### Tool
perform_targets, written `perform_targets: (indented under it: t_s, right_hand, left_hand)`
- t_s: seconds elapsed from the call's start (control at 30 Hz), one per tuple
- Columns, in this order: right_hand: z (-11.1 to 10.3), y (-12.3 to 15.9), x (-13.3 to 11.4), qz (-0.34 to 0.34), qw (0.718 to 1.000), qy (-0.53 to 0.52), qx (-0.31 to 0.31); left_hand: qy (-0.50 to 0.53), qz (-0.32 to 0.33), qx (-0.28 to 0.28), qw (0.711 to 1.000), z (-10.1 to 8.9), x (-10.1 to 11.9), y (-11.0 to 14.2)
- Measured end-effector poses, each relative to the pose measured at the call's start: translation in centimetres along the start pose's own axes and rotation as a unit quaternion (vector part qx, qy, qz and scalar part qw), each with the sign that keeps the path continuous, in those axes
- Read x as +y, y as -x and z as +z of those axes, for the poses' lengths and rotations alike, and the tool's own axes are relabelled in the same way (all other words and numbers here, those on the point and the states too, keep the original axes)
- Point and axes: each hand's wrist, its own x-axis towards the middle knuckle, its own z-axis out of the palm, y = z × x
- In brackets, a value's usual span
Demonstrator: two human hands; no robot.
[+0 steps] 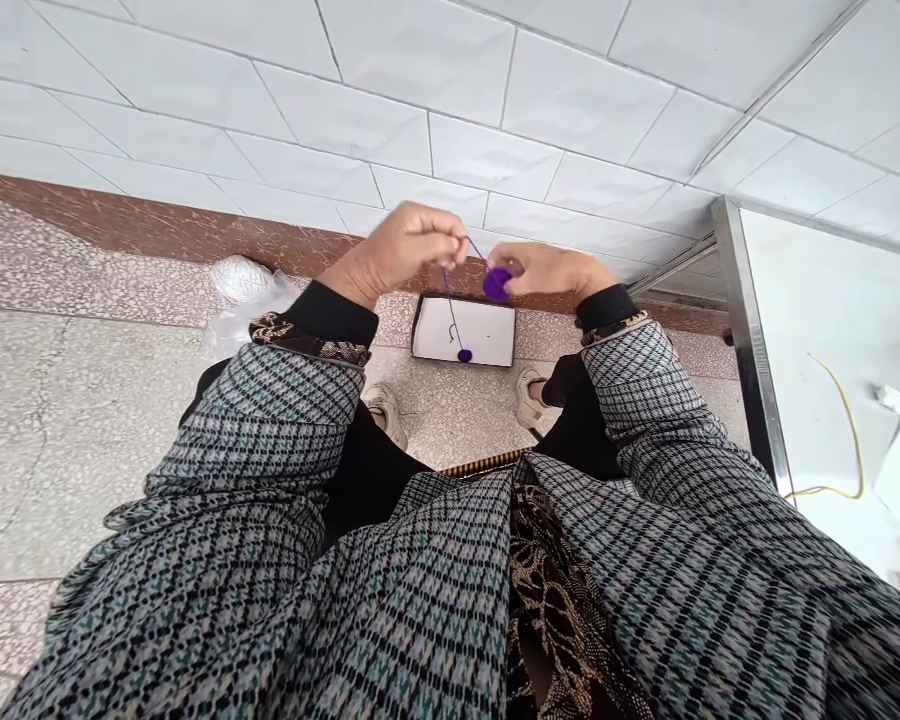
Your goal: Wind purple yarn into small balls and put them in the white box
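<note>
Purple yarn [454, 312] is pinched between the fingertips of my left hand [418, 245], which is raised in front of me. From there one strand slants to my right hand and another hangs down to a small dark purple ball [465, 355]. My right hand [544, 270] is closed on a round purple piece [496, 284] that looks like yarn; I cannot tell whether it is wound or worked. Below the hands, the small ball rests at the near edge of a shallow box [487, 330] with a white inside and dark rim. A short dark squiggle lies in it.
A clear plastic bag [251, 300] with a white bundle lies on the floor at left. My shoes [532, 400] stand on either side just nearer than the box. A white-topped table [810, 320] with a yellow cord is at right. The tiled wall [390, 80] rises ahead.
</note>
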Motion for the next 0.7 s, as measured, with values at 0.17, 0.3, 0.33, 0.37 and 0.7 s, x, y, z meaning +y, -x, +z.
perform_targets:
  t_s: [0.17,0.3,0.33,0.37,0.7]
  right_hand:
    - [-0.4,0.4,-0.5,-0.189,0.931,-0.312,0.004]
    - [-0.3,-2.0,-1.0,-0.219,0.881,-0.348,0.234]
    - [-0.1,-2.5,-1.1,-0.19,0.897,-0.31,0.251]
    - [0.1,-2.7,-1.2,-0.159,0.916,-0.269,0.252]
    - [-0.7,0.6,-1.3,-0.195,0.938,-0.286,0.012]
  left_hand:
    - [0.041,-0.038,0.094,0.994,-1.2,-0.9,-0.7]
    - [-0.001,-0.083,-0.036,0.996,0.5,-1.0,-0.8]
    - [-0.006,-0.089,-0.069,0.994,0.9,-0.8,-0.6]
    - [-0.007,-0.091,-0.088,0.992,1.2,-0.6,-0.5]
    - [0.033,-0.061,-0.01,0.998,-0.1,-0.8,-1.1]
